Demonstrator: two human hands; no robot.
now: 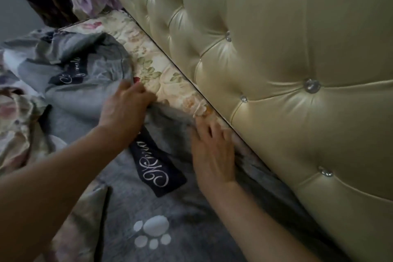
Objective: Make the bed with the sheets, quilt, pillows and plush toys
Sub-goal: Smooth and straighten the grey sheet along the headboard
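Grey paw-print sheet (187,221), dark script label (157,168) illegible; left hand (124,107) gripped its edge, right hand (213,153) pressed it flat beside headboard (276,66).

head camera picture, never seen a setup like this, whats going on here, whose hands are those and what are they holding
There is no machine here. A person wears one wide-angle camera on the head, so this single picture looks forward and down at their own two bare hands. The left hand grips the edge of a grey sheet, which has a white paw print and a dark patch with curly lettering. The right hand lies fairly flat, pressing the same sheet down beside the cream buttoned headboard. Under the sheet a floral layer shows, uncovered along the headboard. More crumpled bedding lies at the left.
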